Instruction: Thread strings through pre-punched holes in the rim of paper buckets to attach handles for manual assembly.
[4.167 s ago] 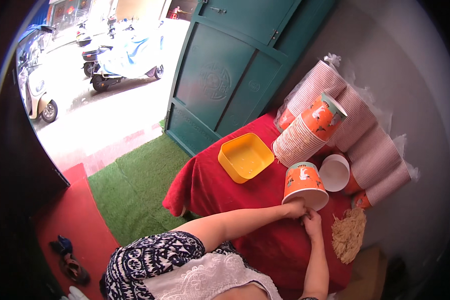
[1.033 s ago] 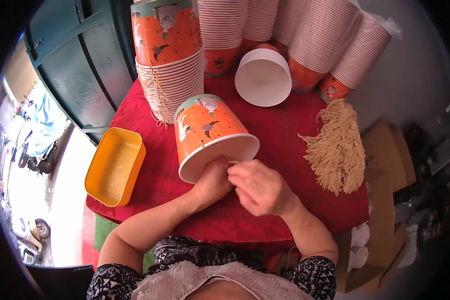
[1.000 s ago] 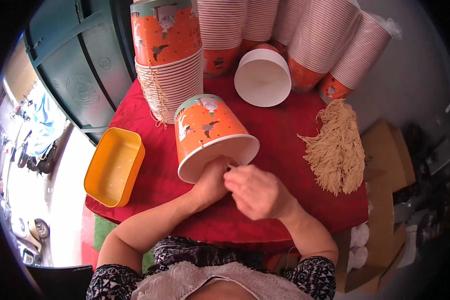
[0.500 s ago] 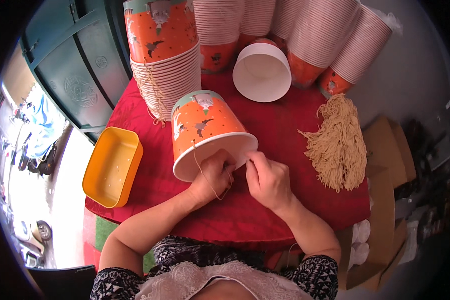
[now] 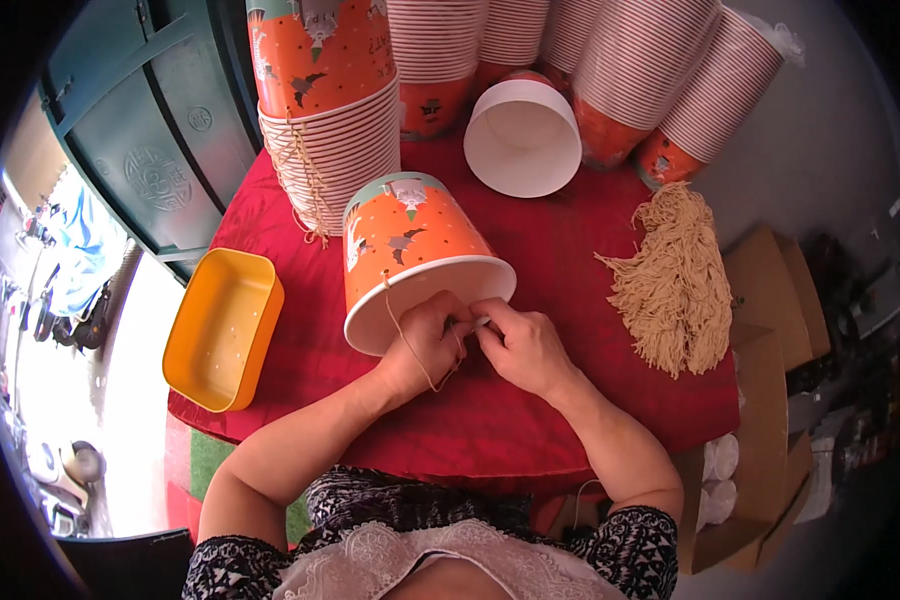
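An orange paper bucket (image 5: 420,240) with bat and figure prints lies tipped on the red table, its white mouth toward me. A thin tan cord (image 5: 398,318) hangs from a point beside its left rim and runs down over my left hand (image 5: 422,345). That hand is closed at the bucket's mouth, with the cord looping round it. My right hand (image 5: 528,350) meets it there, thumb and forefinger pinched together. Between the two sets of fingertips shows a small whitish bit, too small to name.
Stacked orange buckets (image 5: 335,150) with cords dangling stand at the back left. Several wrapped stacks (image 5: 650,60) and one bucket (image 5: 522,140) lying mouth toward me fill the back. A yellow tray (image 5: 222,330) is at left, a tan cord bundle (image 5: 675,290) at right, cardboard boxes (image 5: 760,400) beyond.
My right hand has moved left, from the bucket's right rim to my left hand's fingertips. The bucket and my left hand have barely shifted.
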The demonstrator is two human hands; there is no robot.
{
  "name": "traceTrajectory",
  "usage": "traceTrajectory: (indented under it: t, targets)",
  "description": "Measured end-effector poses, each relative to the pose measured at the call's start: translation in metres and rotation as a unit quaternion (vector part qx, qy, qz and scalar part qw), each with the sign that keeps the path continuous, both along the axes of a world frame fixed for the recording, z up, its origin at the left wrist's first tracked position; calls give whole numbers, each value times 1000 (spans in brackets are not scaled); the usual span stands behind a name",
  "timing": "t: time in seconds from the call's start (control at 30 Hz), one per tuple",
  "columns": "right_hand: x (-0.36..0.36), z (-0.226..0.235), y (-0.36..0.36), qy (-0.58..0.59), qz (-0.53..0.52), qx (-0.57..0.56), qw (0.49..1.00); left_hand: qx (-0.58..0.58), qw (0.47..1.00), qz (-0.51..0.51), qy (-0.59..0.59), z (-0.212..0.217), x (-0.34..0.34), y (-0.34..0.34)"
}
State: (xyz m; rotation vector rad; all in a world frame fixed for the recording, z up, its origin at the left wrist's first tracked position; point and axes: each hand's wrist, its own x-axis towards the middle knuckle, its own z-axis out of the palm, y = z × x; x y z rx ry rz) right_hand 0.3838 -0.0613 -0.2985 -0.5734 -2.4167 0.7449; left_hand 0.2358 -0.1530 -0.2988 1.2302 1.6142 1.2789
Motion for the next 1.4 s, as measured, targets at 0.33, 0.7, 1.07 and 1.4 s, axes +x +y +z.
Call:
traceTrajectory:
  t: [0.33,0.7,1.07,1.4]
  targets:
    - [-2,-7,5,1,7,-20,1000,106,982,-10,157,-12,-5,6]
    - [-1,-3,2,2,14,-74,997,-76,992,-62,-84,8,-15,7]
    - [2,9,-3,-2,20,-43,999,-64,991,-60,-99,4,-17,8]
    - [-8,-7,6,109,-24,84,990,-51,990,-80,-101,0,-16,7]
